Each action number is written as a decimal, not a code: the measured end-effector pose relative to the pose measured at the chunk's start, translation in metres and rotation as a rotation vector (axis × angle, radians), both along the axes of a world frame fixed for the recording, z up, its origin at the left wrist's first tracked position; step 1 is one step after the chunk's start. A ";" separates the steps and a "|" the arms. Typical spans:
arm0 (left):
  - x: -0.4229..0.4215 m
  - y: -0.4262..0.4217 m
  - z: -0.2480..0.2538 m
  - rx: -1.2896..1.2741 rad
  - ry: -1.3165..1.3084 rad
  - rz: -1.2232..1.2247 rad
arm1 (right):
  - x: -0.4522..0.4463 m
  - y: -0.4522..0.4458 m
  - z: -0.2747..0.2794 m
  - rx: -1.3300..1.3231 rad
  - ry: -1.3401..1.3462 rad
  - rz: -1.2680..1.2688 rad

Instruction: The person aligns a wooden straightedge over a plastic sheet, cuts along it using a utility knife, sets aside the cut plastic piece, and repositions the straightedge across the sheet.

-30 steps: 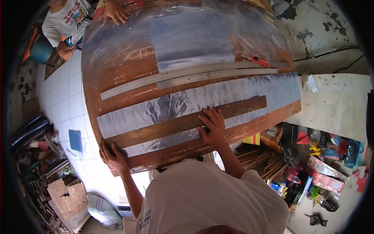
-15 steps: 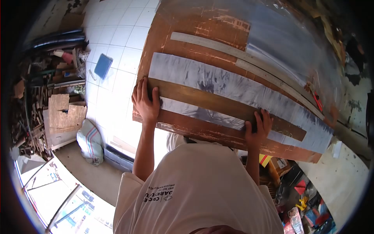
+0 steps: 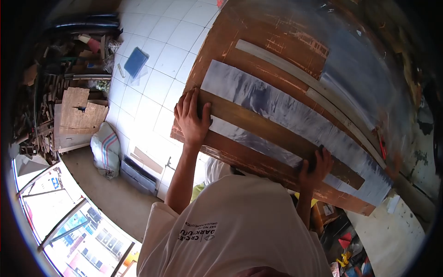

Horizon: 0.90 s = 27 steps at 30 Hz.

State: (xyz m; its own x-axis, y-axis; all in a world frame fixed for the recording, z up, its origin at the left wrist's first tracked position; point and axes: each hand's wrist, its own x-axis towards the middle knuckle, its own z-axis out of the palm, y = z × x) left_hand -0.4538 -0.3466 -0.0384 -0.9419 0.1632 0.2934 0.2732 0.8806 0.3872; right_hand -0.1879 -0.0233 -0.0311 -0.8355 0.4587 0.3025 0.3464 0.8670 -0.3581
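Note:
A long brown wooden strip [image 3: 263, 125] lies over a grey-white patterned sheet [image 3: 258, 87], on a worn brown board [image 3: 217, 143]. My left hand [image 3: 193, 122] rests at the strip's left end, fingers stretched out and thumb apart. Toward the other end, my right hand [image 3: 317, 168] lies across the strip with its fingers spread. Both hands press from above. Beyond the sheet are two narrow pale strips, one [image 3: 272, 62] farther left and another [image 3: 344, 117] farther right.
Clear plastic sheeting [image 3: 357, 85] covers the board's far right. A small red object [image 3: 382, 145] lies by the pale strips. Scrap wood [image 3: 83, 111], a white sack [image 3: 105, 150] and a blue flat object [image 3: 136, 62] are on the left. A blurred skin-toned shape [image 3: 394, 167] is at the right edge.
The camera view has turned, so the board appears farther right and more slanted. Both hands stay on the strip in nearly the same places.

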 end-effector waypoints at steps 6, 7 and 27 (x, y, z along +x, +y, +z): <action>-0.001 0.000 0.002 0.036 -0.015 -0.018 | 0.001 0.001 -0.002 -0.010 0.019 -0.002; -0.001 -0.001 0.002 0.036 -0.015 -0.015 | 0.001 0.001 -0.003 -0.010 0.018 0.000; -0.001 0.001 0.004 0.012 -0.044 -0.013 | 0.002 0.000 -0.002 -0.015 0.017 -0.011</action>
